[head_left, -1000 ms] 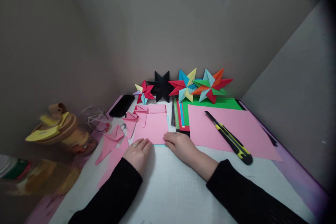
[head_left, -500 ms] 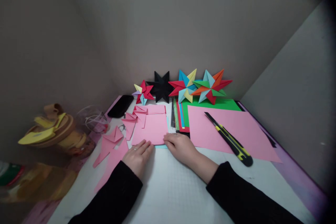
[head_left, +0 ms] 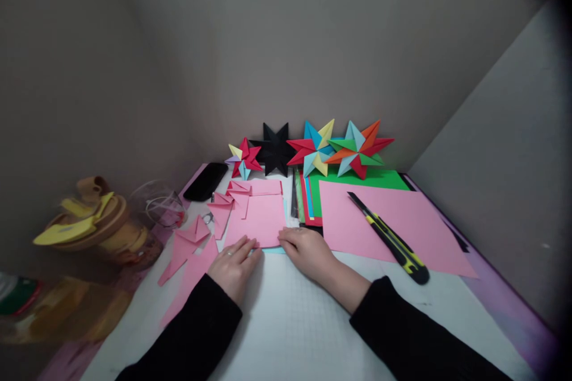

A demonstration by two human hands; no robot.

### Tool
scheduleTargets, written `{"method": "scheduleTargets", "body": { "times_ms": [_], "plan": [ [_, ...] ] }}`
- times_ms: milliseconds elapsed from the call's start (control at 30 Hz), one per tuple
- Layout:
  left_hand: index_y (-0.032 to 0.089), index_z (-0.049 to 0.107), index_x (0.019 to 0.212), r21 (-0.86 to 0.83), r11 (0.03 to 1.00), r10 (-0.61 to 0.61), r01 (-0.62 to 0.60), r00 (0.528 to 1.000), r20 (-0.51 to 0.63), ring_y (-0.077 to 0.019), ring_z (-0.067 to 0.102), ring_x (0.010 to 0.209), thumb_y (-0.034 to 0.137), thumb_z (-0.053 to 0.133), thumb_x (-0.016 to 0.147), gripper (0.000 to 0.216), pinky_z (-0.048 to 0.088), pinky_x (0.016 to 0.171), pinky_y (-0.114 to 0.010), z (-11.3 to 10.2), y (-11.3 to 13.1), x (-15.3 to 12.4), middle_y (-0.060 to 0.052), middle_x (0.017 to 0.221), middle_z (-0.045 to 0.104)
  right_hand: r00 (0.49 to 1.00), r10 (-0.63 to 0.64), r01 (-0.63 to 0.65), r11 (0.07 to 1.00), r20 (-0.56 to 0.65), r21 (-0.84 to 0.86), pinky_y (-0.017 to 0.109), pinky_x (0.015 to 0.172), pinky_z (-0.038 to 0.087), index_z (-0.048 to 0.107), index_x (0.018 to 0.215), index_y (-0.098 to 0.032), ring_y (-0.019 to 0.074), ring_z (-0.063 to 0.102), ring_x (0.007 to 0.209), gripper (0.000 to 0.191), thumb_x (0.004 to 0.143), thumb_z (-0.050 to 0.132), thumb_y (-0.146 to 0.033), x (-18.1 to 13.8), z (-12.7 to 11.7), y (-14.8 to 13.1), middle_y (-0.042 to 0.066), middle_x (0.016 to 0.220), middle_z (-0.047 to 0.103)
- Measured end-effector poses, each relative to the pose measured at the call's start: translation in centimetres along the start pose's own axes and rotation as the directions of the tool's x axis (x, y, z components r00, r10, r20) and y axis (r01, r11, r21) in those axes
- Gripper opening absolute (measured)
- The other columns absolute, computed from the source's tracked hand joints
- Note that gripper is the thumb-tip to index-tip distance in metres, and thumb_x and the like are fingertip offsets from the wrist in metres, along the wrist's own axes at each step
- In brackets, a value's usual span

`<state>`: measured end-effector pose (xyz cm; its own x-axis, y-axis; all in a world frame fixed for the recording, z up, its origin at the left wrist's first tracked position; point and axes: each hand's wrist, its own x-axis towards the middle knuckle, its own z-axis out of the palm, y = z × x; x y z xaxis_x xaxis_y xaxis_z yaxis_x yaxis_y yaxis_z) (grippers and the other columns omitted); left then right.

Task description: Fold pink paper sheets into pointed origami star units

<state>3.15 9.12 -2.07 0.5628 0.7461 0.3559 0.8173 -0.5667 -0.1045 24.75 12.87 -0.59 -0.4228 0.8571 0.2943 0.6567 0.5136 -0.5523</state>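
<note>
A pink sheet of paper point(head_left: 261, 220) lies flat in front of me, with a folded strip along its far edge. At its near left corner, my left hand point(head_left: 235, 262) has its fingers over the edge, bent and close together, with the thumb alongside. My right hand point(head_left: 308, 250) pinches the near right corner, fingers curled and pressed together. Between the two hands the near edge of the sheet shows, with a bit of light blue paper under it. Folded pink paper pieces point(head_left: 192, 238) overlap beside the sheet on the left.
To the right, a black and yellow utility knife point(head_left: 393, 244) rests on a larger pink sheet point(head_left: 339, 214). Coloured paper point(head_left: 384, 178) is stacked behind it. Several paper stars, one black point(head_left: 276, 149), lean against the wall. A black phone point(head_left: 205, 181) and a lidded cup point(head_left: 107, 226) are left.
The view has shifted very slightly. Both hands stay at the near edge of the pink sheet, with hardly any visible movement.
</note>
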Motion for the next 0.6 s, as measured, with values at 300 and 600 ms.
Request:
{"method": "scheduleTargets", "body": {
  "times_ms": [300,600],
  "plan": [
    [0.016,0.063,0.111,0.022,1.000,-0.010,0.011,1.000,-0.026,-0.0282,0.055,0.110,0.005,0.040,0.084,0.037,0.048,0.081,-0.039,-0.61,0.02,0.40,-0.009,0.115,0.064,1.000,-0.003,0.003,1.000,-0.007,-0.001,0.029,0.086,0.046,0.069,0.084,-0.022,0.0180,0.064,0.094,0.022,0.085,0.048,-0.016,-0.10,0.08,0.06,0.003,0.099,0.070],
    [0.017,0.063,0.112,-0.008,1.000,-0.021,0.022,1.000,0.010,-0.0281,0.054,0.112,0.001,0.038,0.079,0.044,0.046,0.084,-0.041,-0.07,-0.23,0.28,-0.007,0.116,0.063,0.999,0.002,-0.002,1.000,-0.032,0.003,0.029,0.084,0.047,0.069,0.084,-0.023,0.0182,0.064,0.092,0.022,0.085,0.048,-0.017,0.01,0.37,0.19,0.003,0.094,0.071]
  ]
}}
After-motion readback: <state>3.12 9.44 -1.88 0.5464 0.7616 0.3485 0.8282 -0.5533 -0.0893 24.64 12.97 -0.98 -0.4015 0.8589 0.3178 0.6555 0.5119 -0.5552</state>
